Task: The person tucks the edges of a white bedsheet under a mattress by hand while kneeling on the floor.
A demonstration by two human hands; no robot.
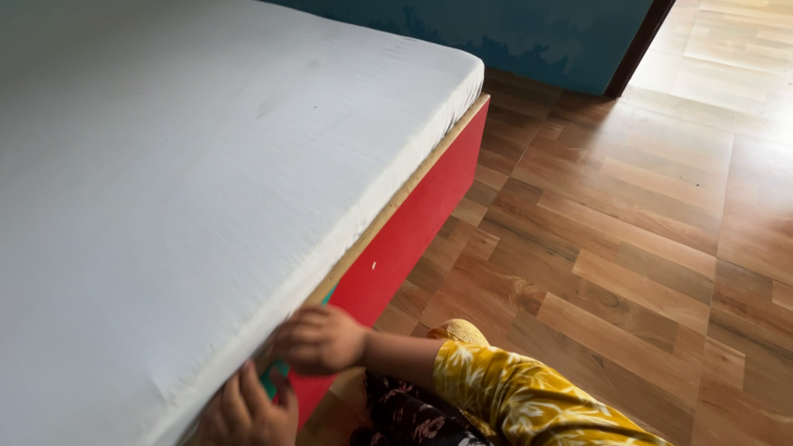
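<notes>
The white sheet (190, 165), stretched smooth over a mattress on a red bed base (413, 227), is worked at its near edge by a person crouched on a wooden floor (628, 248). The right hand (320, 337), reaching out of a yellow patterned sleeve (512, 396), is curled with fingers bent in against the underside of the mattress edge, where the cloth meets the pale wooden rim of the base (405, 194); whether the grip is clamped on the fabric or only pressing it cannot be told, since the fingertips are hidden. The left hand (248, 413), low at the bottom of the frame, lies with fingers spread against the same edge, touching the sheet just beside a small patch of teal (273, 376) that shows between the two hands; its grip looks loose rather than closed on anything.

Judging by the taut surface above, work at this edge would go best with the cloth kept flat and pushed evenly under the mattress, both hands close together so that no fold bunches at the rim.

No box, basket or other container is in view. A teal wall (529, 37) stands beyond the bed's far corner, with a dark door frame (636, 45) beside it.
</notes>
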